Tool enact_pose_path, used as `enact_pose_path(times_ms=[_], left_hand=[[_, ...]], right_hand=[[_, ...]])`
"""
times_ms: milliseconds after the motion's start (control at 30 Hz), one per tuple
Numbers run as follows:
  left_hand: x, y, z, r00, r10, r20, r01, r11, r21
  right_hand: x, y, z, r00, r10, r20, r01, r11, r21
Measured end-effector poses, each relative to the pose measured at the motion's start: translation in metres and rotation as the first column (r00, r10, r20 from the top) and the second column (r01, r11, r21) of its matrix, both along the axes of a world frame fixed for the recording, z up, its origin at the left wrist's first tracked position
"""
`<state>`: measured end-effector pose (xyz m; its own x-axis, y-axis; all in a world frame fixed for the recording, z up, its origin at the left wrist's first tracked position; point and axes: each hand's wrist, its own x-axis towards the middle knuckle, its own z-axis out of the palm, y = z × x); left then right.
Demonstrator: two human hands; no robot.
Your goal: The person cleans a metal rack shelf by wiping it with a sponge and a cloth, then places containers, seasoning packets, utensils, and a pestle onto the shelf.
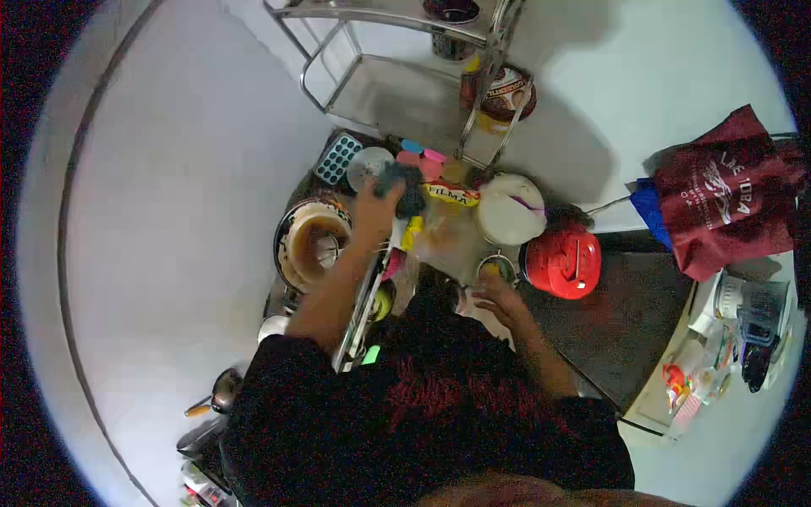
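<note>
My left hand (380,207) reaches to the back of the counter, its fingers closed on a dark, crumpled cloth (408,190). Beside the cloth are a clear round container (368,167) and a yellow FILMA packet (452,194). My right hand (500,302) is lower and to the right, its fingers stretched out next to a small round jar (496,269) with something yellowish at its top. Whether the fingertips touch the jar, I cannot tell. A white round lidded pot (511,209) and a red lidded container (564,262) stand near this hand.
Left of my left arm stand stacked pots (291,241). A teal mould tray (338,158) leans at the back corner. The metal rack (380,15) rises above the counter, holding a GOLDENFIL tub (507,93). A maroon bag (718,198) hangs at the right.
</note>
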<state>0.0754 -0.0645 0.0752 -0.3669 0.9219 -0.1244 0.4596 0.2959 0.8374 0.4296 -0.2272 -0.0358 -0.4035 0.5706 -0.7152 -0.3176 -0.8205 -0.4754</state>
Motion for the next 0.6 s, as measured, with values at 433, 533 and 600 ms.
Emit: enact_pose_path(times_ms=[433, 533, 600], left_hand=[[-0.051, 0.319, -0.07, 0.639, -0.041, -0.768, 0.542, 0.733, 0.411], [-0.028, 0.296, -0.087, 0.617, -0.187, -0.764, 0.615, 0.721, 0.32], [-0.007, 0.258, -0.076, 0.64, -0.329, -0.694, 0.654, 0.707, 0.269]], right_hand=[[0.073, -0.106, -0.049, 0.977, -0.19, 0.099, 0.197, 0.978, -0.07], [0.075, -0.119, -0.036, 0.961, -0.245, 0.126, 0.263, 0.952, -0.156], [0.074, -0.115, -0.029, 0.947, -0.241, 0.213, 0.28, 0.943, -0.181]])
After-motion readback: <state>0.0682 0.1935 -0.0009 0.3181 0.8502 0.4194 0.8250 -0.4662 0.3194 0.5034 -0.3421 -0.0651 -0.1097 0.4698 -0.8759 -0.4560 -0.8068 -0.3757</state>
